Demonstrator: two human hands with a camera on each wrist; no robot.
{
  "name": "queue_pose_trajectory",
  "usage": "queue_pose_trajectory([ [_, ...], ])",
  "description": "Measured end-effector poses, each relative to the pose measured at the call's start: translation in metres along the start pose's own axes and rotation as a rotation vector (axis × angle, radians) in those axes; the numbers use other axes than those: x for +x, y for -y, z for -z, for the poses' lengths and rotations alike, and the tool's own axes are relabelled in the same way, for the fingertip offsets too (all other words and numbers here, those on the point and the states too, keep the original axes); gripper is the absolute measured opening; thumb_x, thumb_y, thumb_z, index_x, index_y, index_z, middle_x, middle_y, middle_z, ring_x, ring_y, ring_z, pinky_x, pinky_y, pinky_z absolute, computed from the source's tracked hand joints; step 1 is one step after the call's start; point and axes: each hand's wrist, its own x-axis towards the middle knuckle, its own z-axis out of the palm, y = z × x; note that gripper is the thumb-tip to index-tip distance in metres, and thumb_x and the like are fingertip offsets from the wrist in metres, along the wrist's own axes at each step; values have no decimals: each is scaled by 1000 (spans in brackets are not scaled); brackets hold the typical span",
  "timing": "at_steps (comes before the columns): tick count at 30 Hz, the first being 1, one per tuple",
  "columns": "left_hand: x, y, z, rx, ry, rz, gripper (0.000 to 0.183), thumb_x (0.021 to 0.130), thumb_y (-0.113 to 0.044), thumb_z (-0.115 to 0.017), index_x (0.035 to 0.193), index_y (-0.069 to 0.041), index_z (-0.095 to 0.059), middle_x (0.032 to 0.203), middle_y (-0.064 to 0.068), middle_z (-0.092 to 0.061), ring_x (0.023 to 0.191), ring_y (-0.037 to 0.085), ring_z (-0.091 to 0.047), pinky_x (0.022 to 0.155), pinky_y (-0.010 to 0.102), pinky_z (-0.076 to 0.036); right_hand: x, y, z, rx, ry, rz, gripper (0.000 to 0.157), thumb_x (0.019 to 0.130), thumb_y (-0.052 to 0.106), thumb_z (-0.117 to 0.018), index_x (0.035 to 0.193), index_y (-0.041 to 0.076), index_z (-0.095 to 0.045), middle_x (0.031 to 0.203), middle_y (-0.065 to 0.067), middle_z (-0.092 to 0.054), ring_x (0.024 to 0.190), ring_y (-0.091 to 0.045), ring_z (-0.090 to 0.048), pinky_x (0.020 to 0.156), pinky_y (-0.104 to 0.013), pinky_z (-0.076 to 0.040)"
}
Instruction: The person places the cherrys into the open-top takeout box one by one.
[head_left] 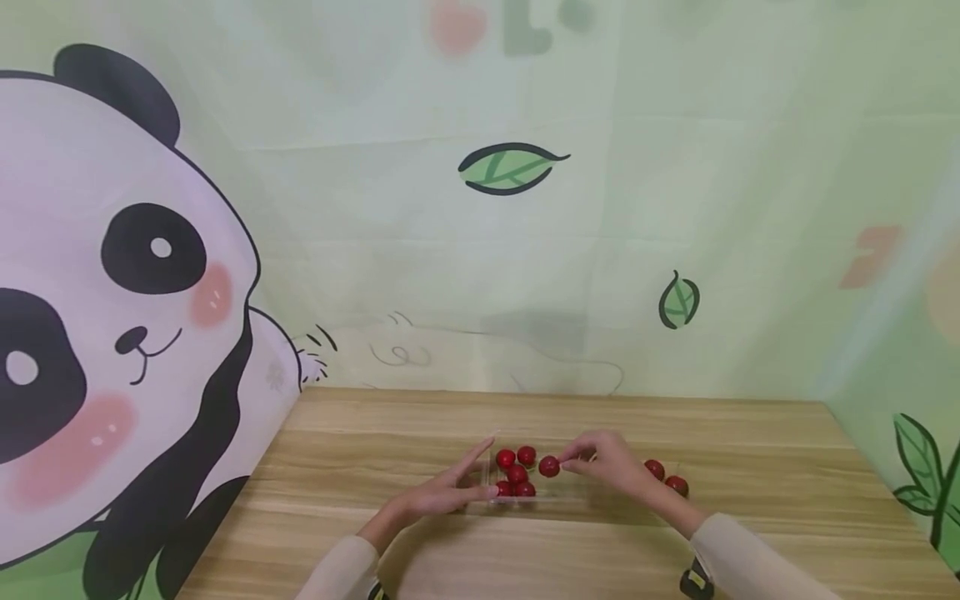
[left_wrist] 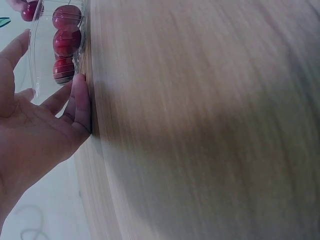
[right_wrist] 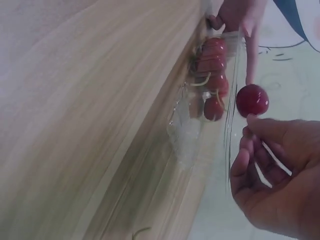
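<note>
A clear plastic box stands on the table with several dark red cherries in its left part. Green stems show on some of these in the right wrist view. Around the box's left end, my left hand spreads its fairly straight fingers, thumb at the near corner and a finger along the far side. Between thumb and fingertips, my right hand pinches one cherry at its edge, above the box and right of the others. The pinched spot is partly hidden by the fingertips.
Beyond my right wrist, more cherries sit to the right of the box. The wooden table ends at a printed cloth backdrop with a panda and leaves. A thin green stem shows low in the right wrist view.
</note>
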Motion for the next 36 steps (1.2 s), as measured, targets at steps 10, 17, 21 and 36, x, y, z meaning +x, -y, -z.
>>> queue_pose_trajectory([
  [10,1,0,0,3,-3,-6,86,100,-44,-62,165,-34,-6,165,27,-26,145,48,-39,113,69,-35,11,5,-20,-168,2,-12,5,84,-1,-78,85,4,-78,81,-7,-77,73,-11,-66,67,-20,-53],
  [17,1,-2,0,5,-5,-7,87,100,-44,-62,165,-34,-6,165,26,-27,145,48,-39,113,71,-33,13,8,-28,-180,46,-117,9,83,-3,-77,83,5,-78,82,-8,-77,75,-14,-68,70,-26,-58],
  [21,0,-1,0,4,-5,-3,88,100,-44,-63,166,-33,-6,165,26,-27,144,47,-40,113,70,-35,13,7,-32,-219,59,-82,9,83,-3,-77,82,5,-78,81,-8,-77,73,-15,-69,69,-28,-59],
  [36,0,-4,-1,-1,9,-4,88,100,-44,-62,166,-31,-4,165,26,-25,146,48,-38,112,68,-37,-2,-12,23,-59,-3,-14,14,96,10,-69,101,0,-79,96,-10,-79,85,-10,-70,73,-22,-57],
])
